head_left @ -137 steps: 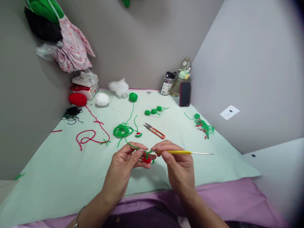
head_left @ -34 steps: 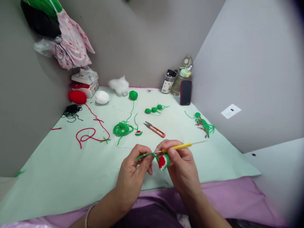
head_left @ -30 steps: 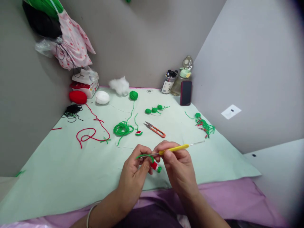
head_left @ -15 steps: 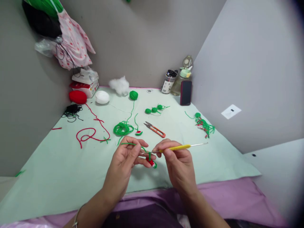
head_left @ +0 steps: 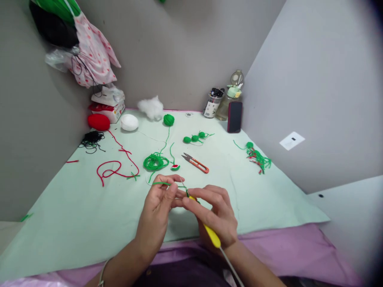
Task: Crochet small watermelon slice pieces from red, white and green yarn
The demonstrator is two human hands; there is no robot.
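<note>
My right hand [head_left: 215,213] is closed round a double-ended crochet hook. The yellow handle of the crochet hook [head_left: 212,235] slants down toward me, and its thin metal tip points up and away between my hands. My left hand [head_left: 158,207] is closed on green yarn [head_left: 161,183], which runs across its fingers to the hook. A little green stitching [head_left: 187,193] shows by the hook at my right fingertips; the red and white crocheted piece is now hidden by my fingers. Beyond my hands lie a small crocheted watermelon slice [head_left: 175,167] and orange thread snips [head_left: 196,163].
A coil of green yarn [head_left: 155,162] lies ahead of my left hand, near a loop of red yarn [head_left: 110,172]. Farther back are a green ball [head_left: 168,120], a white ball [head_left: 129,122] and white stuffing [head_left: 151,108]. A phone [head_left: 235,117] leans at the back right.
The crochet hook has swung from nearly level to steeply slanted, its rear end now toward me. My right hand has turned and moved nearer my left; the red piece has gone out of sight.
</note>
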